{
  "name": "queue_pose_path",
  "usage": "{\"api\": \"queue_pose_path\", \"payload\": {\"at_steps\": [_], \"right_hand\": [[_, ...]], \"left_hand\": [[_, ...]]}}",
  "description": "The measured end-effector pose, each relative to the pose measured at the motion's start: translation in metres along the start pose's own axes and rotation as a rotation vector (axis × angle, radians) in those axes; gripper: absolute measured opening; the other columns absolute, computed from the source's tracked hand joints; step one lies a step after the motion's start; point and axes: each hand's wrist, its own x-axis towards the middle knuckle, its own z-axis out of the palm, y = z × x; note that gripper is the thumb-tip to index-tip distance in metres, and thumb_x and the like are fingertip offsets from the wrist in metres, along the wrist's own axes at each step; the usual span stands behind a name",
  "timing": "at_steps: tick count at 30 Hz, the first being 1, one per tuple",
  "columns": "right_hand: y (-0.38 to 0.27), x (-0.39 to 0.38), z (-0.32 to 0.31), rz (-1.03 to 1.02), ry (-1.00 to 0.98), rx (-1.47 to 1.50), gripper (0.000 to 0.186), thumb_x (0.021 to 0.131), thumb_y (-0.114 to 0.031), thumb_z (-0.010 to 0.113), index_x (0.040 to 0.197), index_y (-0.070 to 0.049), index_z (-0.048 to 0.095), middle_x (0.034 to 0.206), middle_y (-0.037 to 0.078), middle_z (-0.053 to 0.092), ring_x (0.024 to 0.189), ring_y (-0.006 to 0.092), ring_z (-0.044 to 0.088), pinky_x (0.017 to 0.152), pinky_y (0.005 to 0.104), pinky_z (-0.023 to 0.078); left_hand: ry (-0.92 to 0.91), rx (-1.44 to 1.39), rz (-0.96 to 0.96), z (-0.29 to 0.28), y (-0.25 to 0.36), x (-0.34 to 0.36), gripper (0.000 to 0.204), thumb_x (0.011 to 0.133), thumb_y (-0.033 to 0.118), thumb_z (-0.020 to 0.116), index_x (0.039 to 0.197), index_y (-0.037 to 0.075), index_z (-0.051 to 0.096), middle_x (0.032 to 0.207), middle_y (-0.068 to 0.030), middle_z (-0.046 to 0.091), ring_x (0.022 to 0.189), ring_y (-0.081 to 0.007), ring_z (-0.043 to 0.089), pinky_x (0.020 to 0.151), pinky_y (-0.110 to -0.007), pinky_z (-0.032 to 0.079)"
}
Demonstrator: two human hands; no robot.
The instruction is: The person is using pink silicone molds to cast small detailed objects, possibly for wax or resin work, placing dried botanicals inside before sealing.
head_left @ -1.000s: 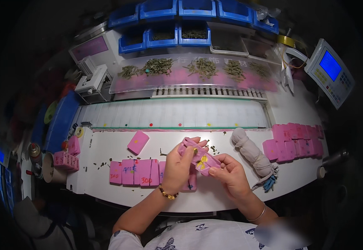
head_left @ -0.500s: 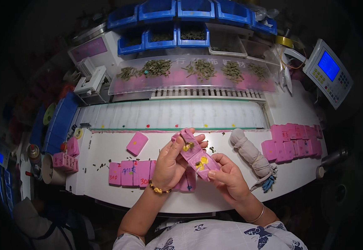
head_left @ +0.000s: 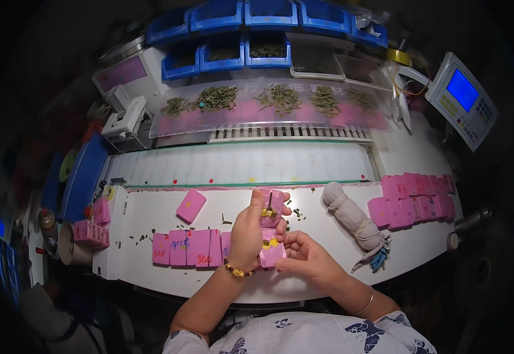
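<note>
Left hand (head_left: 246, 233): grip closed around a stack of small pink rectangular blocks with yellow marks (head_left: 270, 227), held upright above the white desk (head_left: 328, 265); fingers wrap the stack's left side, fingertips curling over its upper end; a beaded bracelet (head_left: 237, 271) sits at the wrist.

Right hand (head_left: 307, 256): grip pinched on the lower end of the same stack, thumb and fingers touching its bottom right corner; a thin bangle (head_left: 364, 301) on the wrist.

Stack position: between the two grips, touching both; its top stands beyond the left grip, toward the far side of the desk.

Left of the left grip: a row of flat pink tiles with handwriting (head_left: 189, 248) lying side by side on the desk, its nearest tile just beside the hand; a single tilted pink tile (head_left: 191, 205) farther out; a cluster of pink blocks (head_left: 92, 232) at the desk's left edge.

Right of the right grip: a knotted pale cloth bundle (head_left: 351, 217), near but apart; a batch of pink blocks (head_left: 413, 193) well apart, by the right edge.

Open room: bare desk between the right grip and the bundle, and along the near edge below both hands; beyond the grips a white ribbed conveyor belt (head_left: 239, 164) runs crosswise; blue storage bins (head_left: 251, 29) stand behind it.
</note>
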Motion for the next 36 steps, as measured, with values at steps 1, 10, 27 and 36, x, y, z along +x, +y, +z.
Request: {"api": "queue_pose_path", "payload": {"at_steps": [1,10,27,36], "right_hand": [[-0.001,-0.001,-0.006,-0.047,0.035,-0.096,0.051,0.087,-0.009,0.073,0.126,0.0,0.041,0.116,0.011,0.055,0.098,0.0154,0.062,0.081,0.029,0.053],[-0.122,-0.03,-0.081,-0.882,0.742,-1.27,0.043,0.077,-0.011,0.079,0.112,-0.004,0.053,0.119,0.013,0.055,0.108,0.0304,0.056,0.091,0.0369,0.047],[-0.302,-0.098,-0.334,-0.554,1.652,-1.851,0.033,0.073,0.006,0.061,0.102,-0.004,0.051,0.156,0.02,0.025,0.131,0.0458,0.041,0.109,0.0499,0.037],[-0.317,-0.106,-0.304,-0.106,1.666,-2.028,0.041,0.08,-0.002,0.065,0.12,0.004,0.057,0.154,0.017,0.028,0.129,0.0402,0.046,0.103,0.0478,0.046]], "left_hand": [[0.014,0.106,0.024,0.003,0.002,0.001,0.064,0.104,0.052,0.035,0.113,-0.005,0.061,0.084,-0.01,0.063,0.063,-0.0126,0.057,0.055,-0.025,0.048],[-0.036,0.347,-0.049,-0.008,-0.005,-0.005,0.06,0.105,0.045,0.035,0.111,-0.01,0.061,0.081,-0.0147,0.067,0.055,-0.016,0.059,0.05,-0.028,0.05],[-0.05,-0.011,-0.193,-0.043,-0.024,0.014,0.065,0.104,0.052,0.03,0.117,-0.006,0.057,0.078,-0.0091,0.063,0.053,-0.0186,0.055,0.047,-0.033,0.046],[-0.12,-0.077,-0.217,-0.043,-0.025,0.014,0.061,0.104,0.053,0.032,0.117,-0.001,0.058,0.079,-0.0079,0.066,0.05,-0.0179,0.054,0.045,-0.031,0.044]]}}
